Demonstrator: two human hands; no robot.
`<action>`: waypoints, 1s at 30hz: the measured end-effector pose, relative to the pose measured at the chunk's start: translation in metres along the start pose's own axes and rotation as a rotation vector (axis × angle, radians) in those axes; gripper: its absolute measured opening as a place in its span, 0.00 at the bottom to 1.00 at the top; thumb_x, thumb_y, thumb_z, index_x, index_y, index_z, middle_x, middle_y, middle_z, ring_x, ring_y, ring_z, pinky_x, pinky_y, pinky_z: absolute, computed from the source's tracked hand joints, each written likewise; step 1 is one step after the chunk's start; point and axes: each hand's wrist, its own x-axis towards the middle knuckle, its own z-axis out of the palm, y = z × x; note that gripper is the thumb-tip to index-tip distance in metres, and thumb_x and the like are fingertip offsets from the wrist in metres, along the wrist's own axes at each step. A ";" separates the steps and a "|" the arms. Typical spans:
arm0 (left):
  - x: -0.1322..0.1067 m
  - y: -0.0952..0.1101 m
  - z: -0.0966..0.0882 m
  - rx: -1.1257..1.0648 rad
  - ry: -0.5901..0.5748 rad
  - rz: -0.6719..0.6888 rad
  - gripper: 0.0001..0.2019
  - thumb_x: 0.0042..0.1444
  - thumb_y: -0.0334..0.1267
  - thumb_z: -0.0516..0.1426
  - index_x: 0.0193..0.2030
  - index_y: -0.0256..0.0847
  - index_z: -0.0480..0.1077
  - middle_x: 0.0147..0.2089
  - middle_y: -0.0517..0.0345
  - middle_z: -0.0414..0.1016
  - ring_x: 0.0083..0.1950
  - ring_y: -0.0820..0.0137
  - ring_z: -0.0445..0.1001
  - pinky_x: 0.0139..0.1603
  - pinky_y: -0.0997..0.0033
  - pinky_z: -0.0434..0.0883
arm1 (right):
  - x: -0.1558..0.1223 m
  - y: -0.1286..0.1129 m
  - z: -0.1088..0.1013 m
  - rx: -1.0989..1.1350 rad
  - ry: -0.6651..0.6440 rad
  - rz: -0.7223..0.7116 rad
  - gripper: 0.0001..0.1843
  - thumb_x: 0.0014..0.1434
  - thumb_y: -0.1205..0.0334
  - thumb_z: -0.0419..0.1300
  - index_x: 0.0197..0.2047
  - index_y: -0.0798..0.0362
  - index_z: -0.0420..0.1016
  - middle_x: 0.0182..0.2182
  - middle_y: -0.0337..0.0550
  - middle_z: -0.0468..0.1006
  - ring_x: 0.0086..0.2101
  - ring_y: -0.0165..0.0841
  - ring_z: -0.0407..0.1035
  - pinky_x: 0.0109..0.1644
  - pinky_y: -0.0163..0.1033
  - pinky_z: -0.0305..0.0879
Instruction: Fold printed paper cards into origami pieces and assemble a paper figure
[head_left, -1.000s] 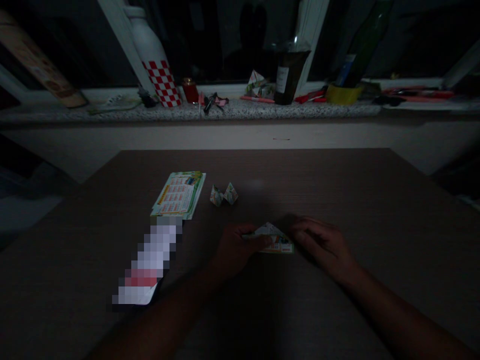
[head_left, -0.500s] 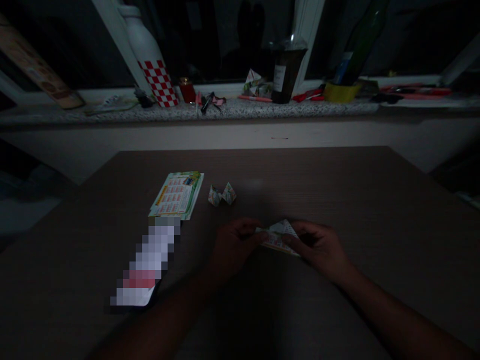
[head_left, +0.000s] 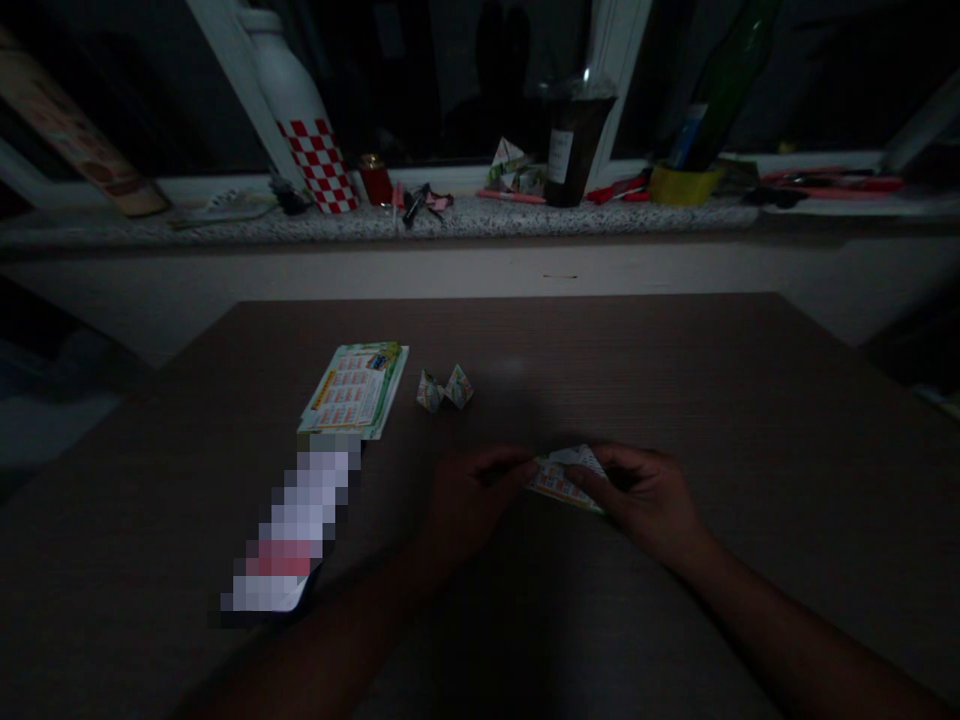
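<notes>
A small folded piece of printed paper [head_left: 564,483] is held between both hands, low over the dark wooden table [head_left: 660,360]. My left hand [head_left: 476,500] pinches its left corner between thumb and fingers. On the right side my right hand [head_left: 641,495] grips it, thumb on the front face and fingers behind. Beyond my left hand stands a folded paper figure [head_left: 445,389] with two pointed peaks. A stack of printed lottery-like tickets or calendar cards [head_left: 352,392] lies to its left.
A phone [head_left: 296,530] with a blurred-out screen lies at the left. Along the granite windowsill [head_left: 465,217] stand a red-checked white bottle [head_left: 315,150], a small red jar [head_left: 373,182], a dark drink cup [head_left: 574,150], yellow tape [head_left: 682,185] and a green bottle [head_left: 724,90].
The folded paper has shifted slightly right and its upper point sits lower. My left fingers have slid toward its left corner. The other things have stayed put.
</notes>
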 end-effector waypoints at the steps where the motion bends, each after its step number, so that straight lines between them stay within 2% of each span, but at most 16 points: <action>1: 0.000 -0.001 0.000 -0.005 -0.015 -0.010 0.07 0.52 0.38 0.62 0.37 0.42 0.78 0.36 0.59 0.81 0.37 0.68 0.77 0.39 0.73 0.72 | 0.000 0.000 0.000 -0.013 0.003 -0.002 0.06 0.54 0.59 0.63 0.31 0.52 0.79 0.26 0.41 0.82 0.26 0.32 0.75 0.30 0.34 0.71; 10: 0.000 -0.002 0.000 0.000 -0.131 -0.031 0.08 0.56 0.40 0.58 0.35 0.39 0.77 0.32 0.60 0.78 0.34 0.70 0.74 0.34 0.76 0.68 | 0.002 0.002 0.002 -0.032 -0.016 -0.001 0.07 0.53 0.58 0.64 0.29 0.53 0.79 0.25 0.41 0.81 0.25 0.32 0.73 0.29 0.34 0.70; 15: -0.002 0.000 0.000 0.019 -0.150 -0.027 0.09 0.56 0.41 0.57 0.34 0.38 0.75 0.30 0.60 0.76 0.32 0.72 0.71 0.31 0.76 0.65 | 0.001 0.001 0.002 0.019 -0.045 0.032 0.07 0.52 0.58 0.64 0.30 0.53 0.79 0.26 0.41 0.81 0.26 0.32 0.74 0.30 0.34 0.70; 23: -0.001 0.000 -0.002 0.163 -0.174 0.038 0.14 0.58 0.44 0.55 0.26 0.37 0.69 0.23 0.65 0.65 0.25 0.76 0.63 0.26 0.77 0.59 | 0.001 -0.001 0.002 0.069 -0.085 0.080 0.09 0.52 0.56 0.65 0.30 0.54 0.79 0.27 0.43 0.81 0.27 0.33 0.74 0.30 0.35 0.71; 30: 0.001 0.002 -0.002 0.195 -0.207 0.070 0.17 0.58 0.46 0.52 0.22 0.38 0.63 0.21 0.66 0.58 0.24 0.76 0.58 0.25 0.77 0.55 | 0.000 0.001 0.002 0.139 -0.103 0.105 0.08 0.52 0.57 0.65 0.31 0.53 0.80 0.27 0.42 0.82 0.27 0.32 0.75 0.32 0.34 0.72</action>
